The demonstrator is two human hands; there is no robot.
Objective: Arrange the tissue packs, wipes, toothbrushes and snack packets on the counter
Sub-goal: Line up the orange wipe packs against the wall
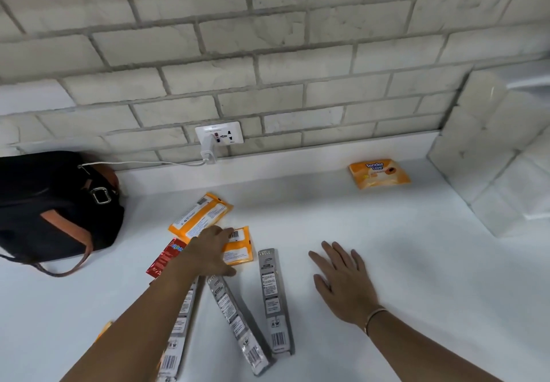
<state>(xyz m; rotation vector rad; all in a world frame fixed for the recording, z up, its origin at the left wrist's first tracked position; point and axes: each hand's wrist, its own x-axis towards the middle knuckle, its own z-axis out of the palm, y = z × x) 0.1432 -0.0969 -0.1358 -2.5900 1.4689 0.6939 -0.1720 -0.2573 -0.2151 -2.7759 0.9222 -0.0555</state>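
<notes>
Nearest me, I noted three toothbrush packs [235,319] lying face down on the white bench [416,262], the leftmost partly under the left forearm. The right hand [342,280] lay flat on the bench, fingers spread, holding nothing. The left hand [208,253] covered a small orange wipes pack [241,250], fingers across it and thumb at its near edge; I could not tell if it gripped. A red snack packet [163,258] lay beside that wrist. A larger orange pack [199,215] lay beyond. Farthest, a Tender Love pack [378,173] sat near the wall, well apart.
</notes>
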